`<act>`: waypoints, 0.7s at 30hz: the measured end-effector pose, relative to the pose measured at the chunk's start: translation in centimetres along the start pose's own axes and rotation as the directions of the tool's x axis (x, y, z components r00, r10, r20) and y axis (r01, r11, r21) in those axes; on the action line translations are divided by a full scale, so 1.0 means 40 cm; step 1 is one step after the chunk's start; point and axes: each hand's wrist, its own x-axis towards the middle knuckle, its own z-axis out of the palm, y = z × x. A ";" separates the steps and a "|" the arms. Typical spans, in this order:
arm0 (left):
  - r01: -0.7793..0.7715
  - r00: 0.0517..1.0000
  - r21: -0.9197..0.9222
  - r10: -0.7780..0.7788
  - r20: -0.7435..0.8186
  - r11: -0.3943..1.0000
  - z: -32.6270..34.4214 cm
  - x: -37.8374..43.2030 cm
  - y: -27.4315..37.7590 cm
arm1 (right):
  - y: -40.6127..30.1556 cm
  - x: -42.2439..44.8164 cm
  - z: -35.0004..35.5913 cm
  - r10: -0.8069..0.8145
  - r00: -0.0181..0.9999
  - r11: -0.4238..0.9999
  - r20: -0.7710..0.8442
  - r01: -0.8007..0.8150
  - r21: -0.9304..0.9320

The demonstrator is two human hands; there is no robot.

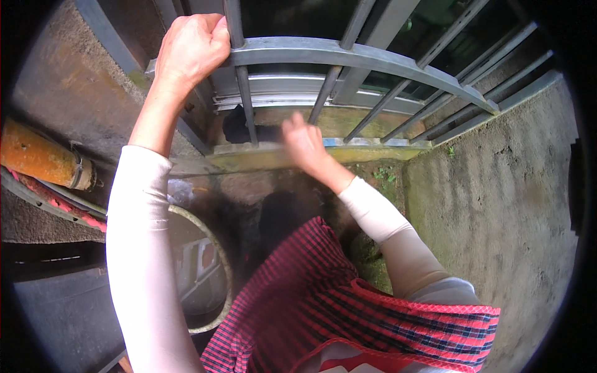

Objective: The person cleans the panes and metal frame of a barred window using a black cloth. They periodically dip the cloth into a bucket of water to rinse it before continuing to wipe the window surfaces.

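High on the left, my left hand (193, 49) is closed around a metal bar of the window grille (298, 50), near its upper crossbar. My right hand (303, 142), blurred by motion, has curled fingers in front of the lower bars, just above the sill (368, 154). A dark cloth-like thing (237, 125) lies behind the bars on the ledge and reaches toward my right hand. Whether those fingers grip it cannot be made out. Pale sleeves cover both arms, and a red and black checked apron (308, 279) hangs below me.
A round container of water (203, 270) stands below my left arm. An orange pipe (42, 151) and a hose (56, 200) lie at the left. Rough concrete wall (485, 219) rises on the right. Behind the grille is a framed glass window (289, 88).
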 end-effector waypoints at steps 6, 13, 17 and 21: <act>0.112 0.991 0.023 -0.114 0.071 0.993 -0.018 -0.010 0.027 | -0.014 -0.097 -0.084 -0.049 0.979 0.938 -0.196 0.113 0.329; 0.019 1.000 0.013 -0.020 0.024 1.000 -0.012 -0.005 0.007 | 0.242 -0.052 0.079 0.550 0.832 0.594 -0.070 -0.331 0.733; 0.030 0.999 0.011 -0.031 0.025 0.999 0.002 -0.003 0.013 | 0.240 0.078 0.146 0.313 0.946 0.763 -0.088 -0.195 0.616; 0.026 1.000 -0.017 -0.025 0.008 1.000 -0.012 -0.013 0.005 | 0.219 0.186 0.306 0.408 0.836 0.358 0.366 -0.515 0.779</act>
